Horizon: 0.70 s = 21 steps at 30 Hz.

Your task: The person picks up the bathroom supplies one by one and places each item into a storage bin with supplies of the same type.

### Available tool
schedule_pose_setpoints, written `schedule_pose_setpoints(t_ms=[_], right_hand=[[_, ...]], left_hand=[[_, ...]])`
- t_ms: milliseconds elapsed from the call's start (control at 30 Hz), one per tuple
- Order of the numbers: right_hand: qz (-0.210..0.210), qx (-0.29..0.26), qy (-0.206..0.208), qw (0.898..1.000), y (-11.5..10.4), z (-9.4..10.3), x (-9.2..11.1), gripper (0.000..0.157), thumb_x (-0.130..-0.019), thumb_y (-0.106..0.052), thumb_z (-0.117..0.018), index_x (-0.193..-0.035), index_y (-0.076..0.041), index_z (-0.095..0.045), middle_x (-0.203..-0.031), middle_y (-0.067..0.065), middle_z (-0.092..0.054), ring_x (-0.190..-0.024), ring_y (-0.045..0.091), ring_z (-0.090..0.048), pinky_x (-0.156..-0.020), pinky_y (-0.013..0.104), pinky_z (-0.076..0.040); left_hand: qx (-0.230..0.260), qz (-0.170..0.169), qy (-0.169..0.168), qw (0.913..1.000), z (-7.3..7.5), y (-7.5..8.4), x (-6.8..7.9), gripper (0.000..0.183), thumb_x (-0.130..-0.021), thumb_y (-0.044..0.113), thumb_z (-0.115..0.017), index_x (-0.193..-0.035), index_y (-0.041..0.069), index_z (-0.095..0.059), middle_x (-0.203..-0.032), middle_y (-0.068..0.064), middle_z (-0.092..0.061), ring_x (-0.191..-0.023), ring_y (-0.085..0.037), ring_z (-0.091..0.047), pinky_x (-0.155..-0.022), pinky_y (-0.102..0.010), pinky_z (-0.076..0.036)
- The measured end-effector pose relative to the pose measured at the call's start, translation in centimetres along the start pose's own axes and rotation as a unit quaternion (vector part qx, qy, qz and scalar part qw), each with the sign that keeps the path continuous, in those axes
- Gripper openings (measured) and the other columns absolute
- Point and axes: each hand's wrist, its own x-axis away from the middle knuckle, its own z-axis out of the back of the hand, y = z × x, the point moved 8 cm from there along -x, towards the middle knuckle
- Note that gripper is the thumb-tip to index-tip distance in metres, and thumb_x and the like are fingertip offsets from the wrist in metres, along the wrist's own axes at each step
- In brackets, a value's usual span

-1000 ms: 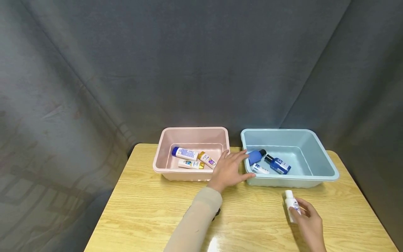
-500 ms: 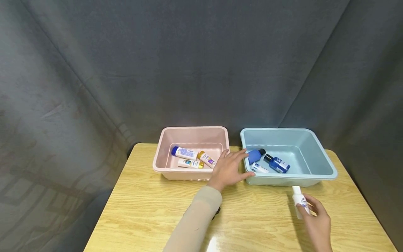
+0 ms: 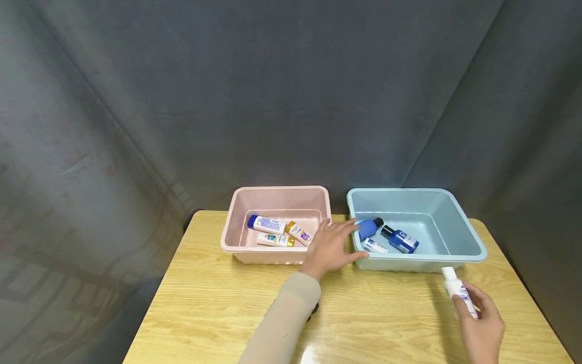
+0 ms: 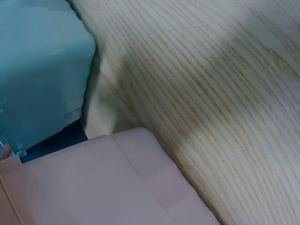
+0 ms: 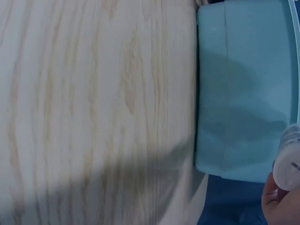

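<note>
My right hand (image 3: 485, 324) grips a small white bottle (image 3: 456, 288) with a white cap, thumb on one side and fingers on the other. The bottle tilts, cap toward the front of the light blue bin (image 3: 423, 256). In the right wrist view the round base of the bottle (image 5: 287, 166) faces the camera, beside the bin's wall. With fingers spread, my left hand (image 3: 328, 248) reaches across the gap between the pink bin (image 3: 261, 256) and the blue one, thumb and fingertips at the blue rim. It holds nothing.
Inside the pink bin lie a blue-capped white tube (image 3: 268, 224) and two gold-capped bottles (image 3: 299, 233). The blue bin contains two blue bottles (image 3: 402, 241) and a small white one (image 3: 375, 246). Both bins stand at the back of the wooden table (image 3: 213, 313), before a dark curtain (image 3: 291, 101).
My right hand has carried the white bottle to the right, and the bottle has tilted more. My left hand has stayed in place.
</note>
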Motion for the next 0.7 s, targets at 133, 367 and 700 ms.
schedule_pose_setpoints(t_ms=[133, 367, 700], right_hand=[[0.009, -0.042, 0.023, 0.999, -0.1, 0.8, -0.1, 0.039, -0.089, 0.002, -0.064, -0.126, -0.009, -0.066, -0.091, -0.037, -0.053, -0.085, -0.012, -0.052, -0.064, 0.001, -0.04], [0.011, -0.072, 0.04, 0.997, -0.4, 1.9, -0.4, 0.041, -0.087, 0.004, -0.065, -0.124, -0.014, -0.069, -0.09, -0.034, -0.058, -0.076, -0.011, -0.054, -0.06, 0.002, -0.041], [0.042, -0.073, 0.052, 0.995, -2.8, 2.0, -1.3, 0.041, -0.087, 0.004, -0.066, -0.127, -0.009, -0.067, -0.097, -0.028, -0.059, -0.085, -0.006, -0.054, -0.066, 0.001, -0.043]], left_hand=[[-0.001, -0.002, -0.001, 1.0, 0.0, 0.2, 0.1, 0.079, -0.087, 0.079, -0.041, -0.15, 0.032, -0.041, -0.159, 0.012, -0.031, -0.142, -0.013, -0.036, -0.122, -0.044, -0.013], [0.006, -0.005, -0.001, 1.0, -0.4, 0.3, 0.3, 0.08, -0.087, 0.081, -0.038, -0.151, 0.032, -0.041, -0.159, 0.011, -0.031, -0.141, -0.013, -0.037, -0.122, -0.045, -0.015], [-0.004, -0.006, 0.006, 1.0, -0.2, 0.0, -0.1, 0.081, -0.087, 0.082, -0.037, -0.15, 0.032, -0.041, -0.159, 0.013, -0.031, -0.141, -0.013, -0.036, -0.122, -0.044, -0.014]])
